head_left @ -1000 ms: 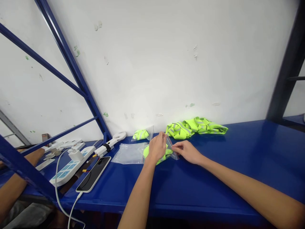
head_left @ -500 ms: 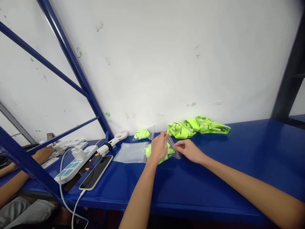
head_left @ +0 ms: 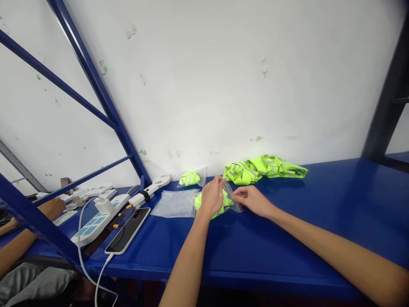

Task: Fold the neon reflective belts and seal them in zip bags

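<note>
Head view shows the left hand and the right hand both pinching the top of a clear bag with a yellow-green vest inside. It rests on the blue table. Empty bags lie just left, and a phone is farther left.

Grip: left hand and right hand pinch the top edge of a clear plastic zip bag, fingertips close together.
Contents: folded neon-yellow reflective band, inside the bag, under the left palm.
Support: glossy blue metal shelf, beneath the grip.
Left of grip: flat empty clear bags, just beside; farther left, black-screened smartphone and white power strip.
Beyond grip: small filled clear bag, up-left; heap of neon-yellow reflective vests, up-right.
</note>
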Demonstrator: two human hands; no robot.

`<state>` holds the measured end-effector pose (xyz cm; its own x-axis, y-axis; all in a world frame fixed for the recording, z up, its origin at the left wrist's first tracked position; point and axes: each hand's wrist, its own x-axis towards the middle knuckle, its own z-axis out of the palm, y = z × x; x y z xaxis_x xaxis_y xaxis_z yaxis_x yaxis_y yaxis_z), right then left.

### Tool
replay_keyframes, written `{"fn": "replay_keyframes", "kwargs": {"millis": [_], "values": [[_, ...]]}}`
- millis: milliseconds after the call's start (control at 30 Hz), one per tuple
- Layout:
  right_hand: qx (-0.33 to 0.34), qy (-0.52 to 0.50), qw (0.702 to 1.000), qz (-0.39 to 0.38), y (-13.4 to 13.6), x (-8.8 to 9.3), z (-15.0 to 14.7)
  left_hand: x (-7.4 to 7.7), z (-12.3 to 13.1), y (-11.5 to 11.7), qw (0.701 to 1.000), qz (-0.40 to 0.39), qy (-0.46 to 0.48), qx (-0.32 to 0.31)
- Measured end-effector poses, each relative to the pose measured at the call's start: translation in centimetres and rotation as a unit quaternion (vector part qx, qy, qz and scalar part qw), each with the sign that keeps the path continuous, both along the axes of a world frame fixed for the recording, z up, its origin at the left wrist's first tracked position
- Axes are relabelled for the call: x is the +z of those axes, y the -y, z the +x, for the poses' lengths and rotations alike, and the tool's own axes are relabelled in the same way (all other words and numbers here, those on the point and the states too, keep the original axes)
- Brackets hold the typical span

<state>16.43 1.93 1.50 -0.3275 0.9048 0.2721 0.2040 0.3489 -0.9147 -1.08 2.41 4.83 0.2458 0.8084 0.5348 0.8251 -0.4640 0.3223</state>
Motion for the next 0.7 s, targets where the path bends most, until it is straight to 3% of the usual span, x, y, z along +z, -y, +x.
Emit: {"fn": "replay_keyframes", "kwargs": {"millis": [700], "values": [[-0.008,0.033,0.999,0.026,0.41,0.71,-0.23,-0.39,0.06,-0.13,1.0,0.006,-0.015,0.015]]}}
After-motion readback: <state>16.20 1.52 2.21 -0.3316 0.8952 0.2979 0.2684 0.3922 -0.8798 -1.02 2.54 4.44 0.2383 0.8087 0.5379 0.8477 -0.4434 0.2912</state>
